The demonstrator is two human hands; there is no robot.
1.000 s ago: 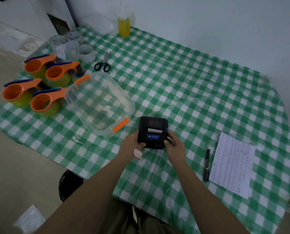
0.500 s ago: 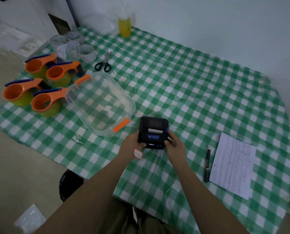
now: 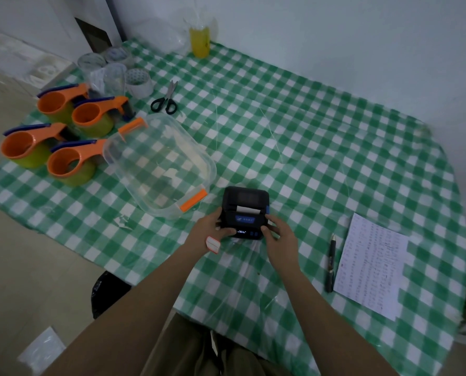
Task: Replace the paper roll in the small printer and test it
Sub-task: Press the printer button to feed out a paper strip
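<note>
A small black printer rests on the green checked tablecloth near the table's front edge. Its lid is closed, a short white strip of paper sticks out of its slot, and a small display on its front glows. My left hand grips the printer's left side, thumb on the front panel; a white sticker with a red border sits on the back of this hand. My right hand grips the printer's right side.
A clear plastic box with orange latches stands just left of the printer. Several orange tape dispensers and tape rolls fill the far left, with scissors behind. A pen and written sheet lie right.
The printer's front display now glows more clearly. Both hands stay on the printer's sides; the left thumb has shifted slightly onto the front panel.
</note>
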